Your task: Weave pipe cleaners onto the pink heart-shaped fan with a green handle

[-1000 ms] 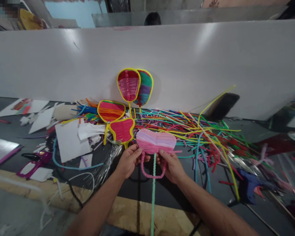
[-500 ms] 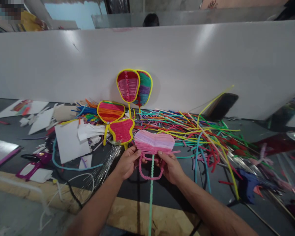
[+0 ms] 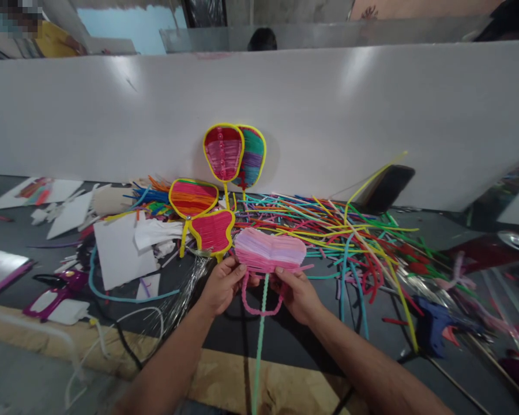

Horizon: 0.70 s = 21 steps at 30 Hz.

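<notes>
Between my hands is a pink and lilac pipe-cleaner fan (image 3: pixel 270 249), held up over the dark table. A twisted pink loop (image 3: pixel 262 313) hangs from its lower edge, and a long mint-green twisted stem (image 3: pixel 260 346) runs down from its middle toward me. My left hand (image 3: pixel 224 283) pinches the fan's lower left edge, thumb on top. On the lower right edge my right hand (image 3: pixel 294 288) grips in the same way, close to a short pink strand end sticking out. The fingers beneath the fan are mostly hidden.
Finished yellow-rimmed fans (image 3: pixel 224 153) stand against a white panel (image 3: pixel 155 115). Loose colourful pipe cleaners (image 3: pixel 311 219) spread behind my hands. A dark phone (image 3: pixel 387 187) leans at right, near a blue glue gun (image 3: pixel 435 325). White card pieces (image 3: pixel 123 251) and a purple glue gun (image 3: pixel 58 294) lie left.
The whole view has shifted slightly. The mint-green stem's lower end has swung a little to the left; both hands keep the same hold on the fan.
</notes>
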{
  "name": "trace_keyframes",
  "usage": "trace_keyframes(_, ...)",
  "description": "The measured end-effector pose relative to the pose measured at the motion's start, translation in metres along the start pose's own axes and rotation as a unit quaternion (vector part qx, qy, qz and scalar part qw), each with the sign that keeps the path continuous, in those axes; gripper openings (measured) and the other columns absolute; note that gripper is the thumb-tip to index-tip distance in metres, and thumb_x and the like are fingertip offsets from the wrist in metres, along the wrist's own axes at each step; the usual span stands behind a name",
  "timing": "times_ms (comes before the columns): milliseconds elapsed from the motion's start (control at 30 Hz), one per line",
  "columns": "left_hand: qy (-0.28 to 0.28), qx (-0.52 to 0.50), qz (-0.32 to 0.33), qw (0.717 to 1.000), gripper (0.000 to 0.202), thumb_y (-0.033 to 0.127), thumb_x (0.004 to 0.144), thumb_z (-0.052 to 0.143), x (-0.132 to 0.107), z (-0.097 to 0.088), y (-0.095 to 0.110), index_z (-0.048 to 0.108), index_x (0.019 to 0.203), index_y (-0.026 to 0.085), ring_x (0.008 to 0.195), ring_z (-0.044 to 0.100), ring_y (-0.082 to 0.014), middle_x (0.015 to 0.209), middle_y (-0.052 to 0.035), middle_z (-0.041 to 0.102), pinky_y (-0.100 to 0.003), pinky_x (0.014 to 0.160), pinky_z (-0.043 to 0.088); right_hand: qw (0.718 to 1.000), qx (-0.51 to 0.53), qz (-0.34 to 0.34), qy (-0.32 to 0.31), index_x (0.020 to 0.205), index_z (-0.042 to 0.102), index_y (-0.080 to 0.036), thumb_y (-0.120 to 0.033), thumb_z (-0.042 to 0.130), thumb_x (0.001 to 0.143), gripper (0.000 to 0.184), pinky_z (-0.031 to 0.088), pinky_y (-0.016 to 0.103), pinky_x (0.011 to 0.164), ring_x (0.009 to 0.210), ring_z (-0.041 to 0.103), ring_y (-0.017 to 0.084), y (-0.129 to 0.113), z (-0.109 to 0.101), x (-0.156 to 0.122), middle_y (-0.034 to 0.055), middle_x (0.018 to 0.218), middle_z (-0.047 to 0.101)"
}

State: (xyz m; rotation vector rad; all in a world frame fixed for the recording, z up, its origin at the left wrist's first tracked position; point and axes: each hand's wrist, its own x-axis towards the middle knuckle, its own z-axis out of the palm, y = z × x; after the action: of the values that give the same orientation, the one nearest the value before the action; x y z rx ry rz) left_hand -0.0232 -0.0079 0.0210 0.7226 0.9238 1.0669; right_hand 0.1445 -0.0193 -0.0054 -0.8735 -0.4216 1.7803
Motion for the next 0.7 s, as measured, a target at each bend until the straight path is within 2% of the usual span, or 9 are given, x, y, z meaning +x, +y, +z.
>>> trace_keyframes(100,-0.01,0.044,0.043,0.998,0.031,0.025,0.063,0.078,0.001,-0.001,-0.003,0.065,0.089,0.014,0.071,0.067,-0.0162,0.079,-0.0049,0.072,-0.028,0.071,0.052,1.0,-0.008,-0.01,-0.008,0.068,0.07,-0.019,-0.031,0.081,0.059,0.018,0.046,0.023,0.064,0.063,0.059,0.011,0.0,0.002,-0.001,-0.001,0.067,0.068)
trace_keyframes(167,-0.008,0.057,0.054,0.997,0.035,0.02,0.06,0.079,0.002,-0.001,-0.005,0.065,0.092,0.014,0.082,0.066,-0.0176,0.087,-0.0051,0.072,-0.03,0.082,0.049,1.0,-0.024,-0.016,-0.01,0.07,0.071,-0.019,-0.031,0.08,0.06,0.019,0.045,0.023,0.064,0.063,0.058,0.011,0.0,0.004,-0.002,-0.0012,0.068,0.068)
trace_keyframes(233,0.006,0.062,0.061,0.996,0.038,0.019,0.059,0.079,0.003,-0.001,-0.007,0.065,0.094,0.014,0.087,0.066,-0.0187,0.089,-0.005,0.073,-0.032,0.086,0.048,0.999,-0.037,-0.023,-0.015,0.071,0.071,-0.019,-0.031,0.08,0.061,0.018,0.045,0.023,0.064,0.063,0.058,0.011,0.001,0.005,-0.003,-0.0012,0.068,0.068)
trace_keyframes(467,0.078,0.061,0.078,0.992,0.037,0.024,0.06,0.079,0.002,0.004,-0.011,0.062,0.092,0.015,0.08,0.067,-0.0191,0.086,-0.0048,0.073,-0.033,0.081,0.05,0.998,-0.041,-0.025,-0.041,0.074,0.072,-0.02,-0.031,0.077,0.065,0.015,0.046,0.025,0.067,0.065,0.059,0.012,0.006,0.006,-0.004,-0.0005,0.07,0.069)
trace_keyframes(700,0.059,-0.005,0.062,0.996,0.043,0.025,0.063,0.077,0.001,0.012,-0.011,0.056,0.1,0.018,0.082,0.068,-0.0194,0.092,-0.0041,0.071,-0.035,0.078,0.052,0.998,-0.034,-0.018,-0.047,0.074,0.071,-0.02,-0.033,0.076,0.067,0.016,0.043,0.022,0.064,0.065,0.058,0.011,0.004,0.005,-0.002,-0.001,0.07,0.068)
